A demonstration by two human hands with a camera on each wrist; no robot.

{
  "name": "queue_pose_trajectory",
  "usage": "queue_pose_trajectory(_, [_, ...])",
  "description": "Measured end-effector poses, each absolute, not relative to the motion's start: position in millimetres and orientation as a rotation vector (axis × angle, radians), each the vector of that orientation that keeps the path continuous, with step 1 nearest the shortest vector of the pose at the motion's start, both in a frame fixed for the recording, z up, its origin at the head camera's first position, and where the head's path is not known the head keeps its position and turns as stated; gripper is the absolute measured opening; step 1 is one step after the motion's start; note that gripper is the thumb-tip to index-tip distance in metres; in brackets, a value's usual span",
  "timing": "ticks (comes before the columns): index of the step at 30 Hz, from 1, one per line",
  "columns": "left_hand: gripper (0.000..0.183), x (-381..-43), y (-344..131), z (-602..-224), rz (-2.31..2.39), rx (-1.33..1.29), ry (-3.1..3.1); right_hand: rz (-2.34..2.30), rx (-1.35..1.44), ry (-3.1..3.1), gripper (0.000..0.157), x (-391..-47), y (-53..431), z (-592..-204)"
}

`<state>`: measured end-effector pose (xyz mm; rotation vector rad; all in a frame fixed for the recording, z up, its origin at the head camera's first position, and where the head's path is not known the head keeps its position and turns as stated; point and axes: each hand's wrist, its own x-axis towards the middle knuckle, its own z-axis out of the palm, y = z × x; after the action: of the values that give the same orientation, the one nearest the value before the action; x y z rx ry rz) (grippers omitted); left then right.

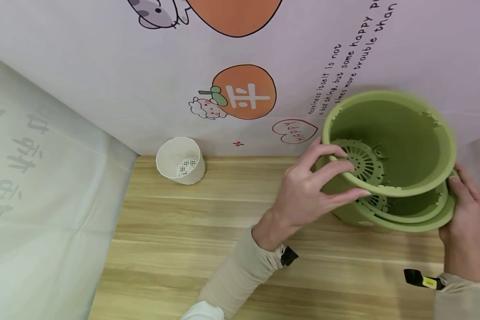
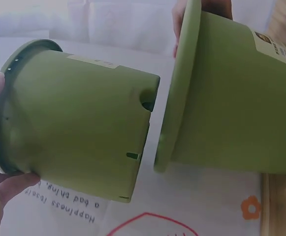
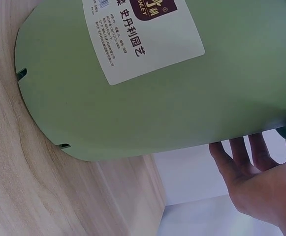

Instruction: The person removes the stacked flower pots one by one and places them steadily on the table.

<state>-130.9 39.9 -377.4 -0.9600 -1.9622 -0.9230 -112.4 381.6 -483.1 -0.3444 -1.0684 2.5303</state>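
Observation:
My left hand (image 1: 308, 191) grips the rim of a green plastic flowerpot (image 1: 408, 142), fingers inside and thumb outside. This pot is tilted above the lower green flowerpots (image 1: 414, 226), where two rims show, one inside the other. In the left wrist view, a gap separates the raised pot (image 2: 79, 118) from the rim of the lower one (image 2: 236, 103). My right hand (image 1: 466, 218) holds the lower stack at its right rim. The right wrist view shows its fingers against the labelled green wall (image 3: 182, 103), whose base stands on the wood.
A small white pot (image 1: 180, 162) with a perforated bottom stands at the tabletop's back left. The wooden tabletop (image 1: 176, 249) meets a printed cloth backdrop (image 1: 156, 89) behind the pots. Another pale cloth (image 1: 44, 222) borders the left side.

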Motion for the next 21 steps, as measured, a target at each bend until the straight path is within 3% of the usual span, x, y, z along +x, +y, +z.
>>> queue_pose_trajectory(21, [0.037, -132, 14, -390, -1.020, -0.874, -1.916, 2.519, -0.319, -1.111, 0.039, -112, 382, -484])
